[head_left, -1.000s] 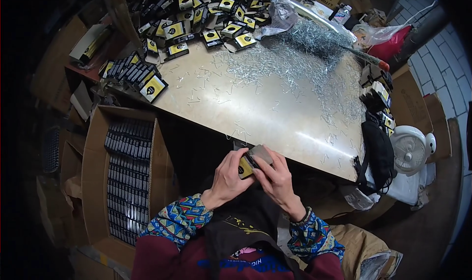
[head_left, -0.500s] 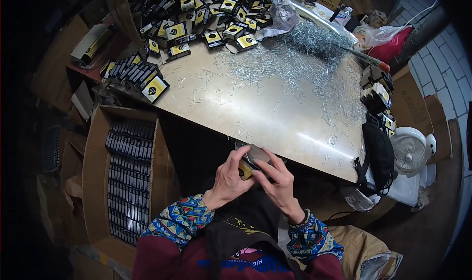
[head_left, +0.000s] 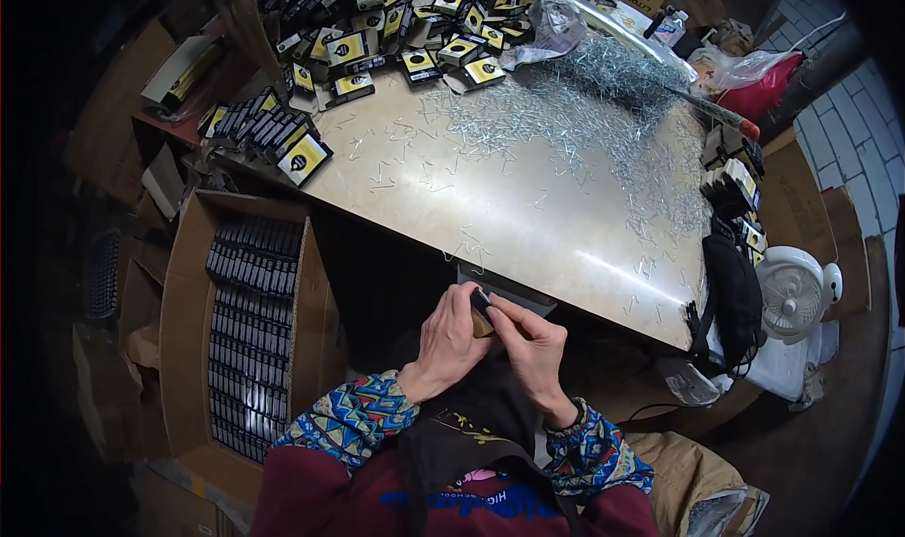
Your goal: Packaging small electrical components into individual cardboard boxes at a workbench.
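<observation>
Just off the table's near edge, a small black and yellow box (head_left: 482,321) is held between both hands. My left hand (head_left: 447,343) wraps round it from the left, and most of the box is hidden behind the fingers. With thumb and finger, my right hand (head_left: 533,350) pinches the box's dark upper end. Small bent metal wires (head_left: 470,247) lie on the table edge just beyond the hands. Whatever is inside the box cannot be seen.
On the table (head_left: 415,202), a pile of bent wires (head_left: 613,89) spreads at the far right. Black and yellow boxes (head_left: 347,49) are heaped at the far left. A carton (head_left: 300,339) with rows of packed boxes stands left; a white fan (head_left: 792,294) sits right.
The grey flap-like piece at the box's top no longer shows between my hands. My right fingers have closed in to pinch the box's dark end. The view has shifted slightly.
</observation>
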{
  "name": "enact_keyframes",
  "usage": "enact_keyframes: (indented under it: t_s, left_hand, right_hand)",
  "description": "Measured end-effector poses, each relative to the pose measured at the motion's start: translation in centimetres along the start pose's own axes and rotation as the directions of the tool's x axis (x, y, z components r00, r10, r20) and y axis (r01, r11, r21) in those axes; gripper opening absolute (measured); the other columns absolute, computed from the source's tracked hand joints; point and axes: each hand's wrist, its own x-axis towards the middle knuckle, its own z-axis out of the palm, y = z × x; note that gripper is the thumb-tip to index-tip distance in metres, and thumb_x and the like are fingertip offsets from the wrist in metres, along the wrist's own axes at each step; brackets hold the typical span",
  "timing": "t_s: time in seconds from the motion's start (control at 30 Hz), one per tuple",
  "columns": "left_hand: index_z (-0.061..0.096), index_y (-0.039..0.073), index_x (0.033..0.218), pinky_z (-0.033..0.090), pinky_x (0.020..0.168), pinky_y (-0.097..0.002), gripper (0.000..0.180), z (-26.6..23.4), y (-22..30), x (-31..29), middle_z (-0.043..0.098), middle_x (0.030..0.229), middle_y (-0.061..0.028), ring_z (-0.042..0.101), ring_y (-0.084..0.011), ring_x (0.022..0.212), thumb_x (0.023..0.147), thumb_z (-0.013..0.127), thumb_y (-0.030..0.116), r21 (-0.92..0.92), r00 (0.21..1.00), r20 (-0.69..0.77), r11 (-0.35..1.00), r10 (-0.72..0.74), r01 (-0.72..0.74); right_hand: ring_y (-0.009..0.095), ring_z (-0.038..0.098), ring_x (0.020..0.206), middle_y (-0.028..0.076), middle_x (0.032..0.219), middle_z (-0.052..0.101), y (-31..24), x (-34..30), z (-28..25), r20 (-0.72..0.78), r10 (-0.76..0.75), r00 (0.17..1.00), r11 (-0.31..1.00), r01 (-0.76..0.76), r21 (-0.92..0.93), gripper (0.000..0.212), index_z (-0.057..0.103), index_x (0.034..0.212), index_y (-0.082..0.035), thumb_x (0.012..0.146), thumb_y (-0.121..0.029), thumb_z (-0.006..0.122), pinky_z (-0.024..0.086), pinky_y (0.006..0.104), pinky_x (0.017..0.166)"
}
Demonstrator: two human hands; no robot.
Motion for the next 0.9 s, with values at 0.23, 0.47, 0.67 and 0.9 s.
enact_keyframes:
  t_s: [0.23, 0.47, 0.67, 0.9]
  left_hand:
    - [0.039, 0.000, 0.119, 0.049, 0.071, -0.0448, 0.060, 0.1, -0.5, 0.1, 0.051, 0.099, -0.0189, 0.057, -0.0392, 0.091, 0.072, 0.075, 0.008, -0.022, 0.995, -0.059, 0.997, 0.074, -0.075]
    - [0.039, 0.001, 0.116, 0.049, 0.071, -0.0447, 0.053, 0.1, -1.5, 0.4, 0.051, 0.102, -0.0217, 0.057, -0.0422, 0.089, 0.075, 0.071, 0.006, -0.123, 0.993, 0.053, 0.986, -0.109, 0.115]
    - [0.039, 0.000, 0.134, 0.045, 0.096, -0.0394, 0.069, -2.7, -1.6, 2.6, 0.050, 0.123, -0.0236, 0.054, -0.0388, 0.115, 0.080, 0.077, 0.018, -0.318, 0.967, 0.251, 0.947, 0.035, 0.048]
    - [0.061, 0.005, 0.118, 0.035, 0.100, -0.0471, 0.045, -14.5, -8.9, 11.1, 0.057, 0.115, -0.0147, 0.048, -0.0317, 0.115, 0.079, 0.074, 0.024, 0.483, 0.957, -0.286, 0.856, -0.048, 0.188]
  right_hand:
    - [0.006, 0.063, 0.080, 0.007, 0.098, 0.074, -0.2, 0.1, 0.1, -0.001, 0.039, 0.999, 0.997, -0.039, 0.060, 0.021, 0.072, 0.108, 0.002, 0.088, -0.001, 0.070, 0.052, 0.0192, 0.072]
    - [0.024, 0.070, 0.075, 0.020, 0.098, 0.071, 0.3, 0.5, 1.6, 0.059, -0.475, 0.878, 0.804, 0.460, -0.376, 0.016, 0.069, 0.098, 0.004, 0.082, 0.006, 0.066, 0.054, 0.0276, 0.069]
    - [0.025, 0.070, 0.090, 0.018, 0.107, 0.070, 1.4, 1.6, -0.3, 0.066, -0.404, 0.912, 0.866, 0.404, -0.295, 0.019, 0.066, 0.108, 0.004, 0.090, 0.006, 0.060, 0.055, 0.0308, 0.078]
    - [0.033, 0.067, 0.092, 0.022, 0.110, 0.067, 0.9, 1.4, -0.2, 0.128, -0.516, 0.847, 0.777, 0.525, -0.346, 0.026, 0.065, 0.109, 0.005, 0.084, 0.011, 0.061, 0.054, 0.0336, 0.079]
